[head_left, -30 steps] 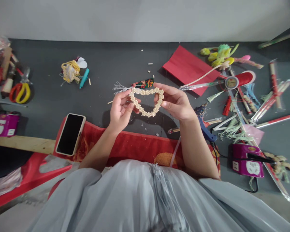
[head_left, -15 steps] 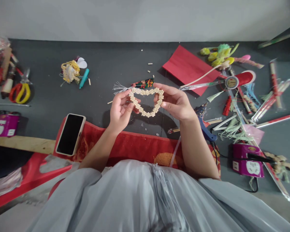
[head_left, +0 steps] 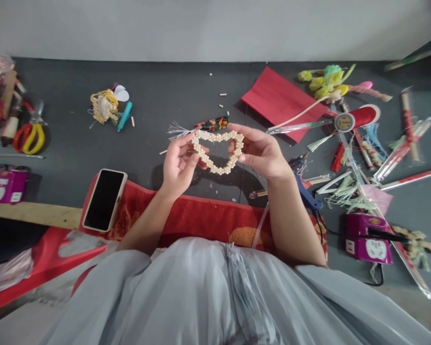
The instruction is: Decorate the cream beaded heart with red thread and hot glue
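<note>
Between my two hands is a heart-shaped ring of cream beads (head_left: 221, 169), its point toward me. My left hand (head_left: 178, 167) pinches its left side between thumb and fingers. On the opposite side, my right hand (head_left: 262, 152) grips the ring, the thumb in front and some fingertips showing through the opening. Just beyond the ring lies a dark floral-patterned piece (head_left: 215, 124) with a white thread tassel (head_left: 179, 130) at its left. Small pale bits are scattered on the grey tabletop (head_left: 158, 96) around it.
A red paper sheet (head_left: 280, 103) lies behind my right hand, with a blue glue gun (head_left: 307, 194) beside my forearm. Tassels and wrapped sticks crowd the right. On the left are a phone (head_left: 105, 200), a teal marker (head_left: 125, 116) and red-yellow scissors (head_left: 32, 136).
</note>
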The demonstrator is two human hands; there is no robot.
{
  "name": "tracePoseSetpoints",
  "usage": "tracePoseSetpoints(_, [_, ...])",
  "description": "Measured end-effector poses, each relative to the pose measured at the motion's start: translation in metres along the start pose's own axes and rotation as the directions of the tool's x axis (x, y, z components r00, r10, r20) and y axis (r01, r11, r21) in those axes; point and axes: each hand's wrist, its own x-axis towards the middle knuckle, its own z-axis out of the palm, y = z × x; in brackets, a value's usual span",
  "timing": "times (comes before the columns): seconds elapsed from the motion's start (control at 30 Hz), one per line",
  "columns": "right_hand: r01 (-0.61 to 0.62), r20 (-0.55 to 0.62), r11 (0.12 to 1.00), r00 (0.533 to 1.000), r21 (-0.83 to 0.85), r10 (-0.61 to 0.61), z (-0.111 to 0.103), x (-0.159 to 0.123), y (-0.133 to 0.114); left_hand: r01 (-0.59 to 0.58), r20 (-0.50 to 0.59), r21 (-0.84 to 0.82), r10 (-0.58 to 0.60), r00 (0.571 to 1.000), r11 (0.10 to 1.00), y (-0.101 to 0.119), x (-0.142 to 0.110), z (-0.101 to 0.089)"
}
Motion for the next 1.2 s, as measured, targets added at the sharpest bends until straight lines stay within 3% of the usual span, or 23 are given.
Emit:
tracePoseSetpoints(0.2, [-0.01, 0.017, 0.999, 1.0, -0.036, 0.011, -0.0004, -0.0011, 0.0036, -0.063, 0.004, 0.013, 0.063, 0.998, 0.998, 0.0031, 0.0027, 0.0012])
tracePoseSetpoints(0.8, [0.046, 0.035, 0.999, 0.998, -0.027, -0.045, 0.0, -0.0003, 0.0051, -0.066, -0.027, -0.037, 0.065, 0.998, 0.997, 0.0014, 0.0007, 0.0024])
tracePoseSetpoints(1.07, [-0.015, 0.014, 1.0, 1.0, -0.025, 0.015, 0.0009, -0.0003, 0.0015, 0.023, -0.066, -0.021, -0.024, 0.998, 1.0, 0.0005, -0.0016, 0.0019])
tracePoseSetpoints(1.2, [-0.026, 0.007, 0.999, 1.0, -0.038, 0.026, 0.0012, 0.0, 0.001, 0.045, -0.032, -0.03, -0.046, 0.998, 0.999, 0.0, -0.0019, 0.0008])
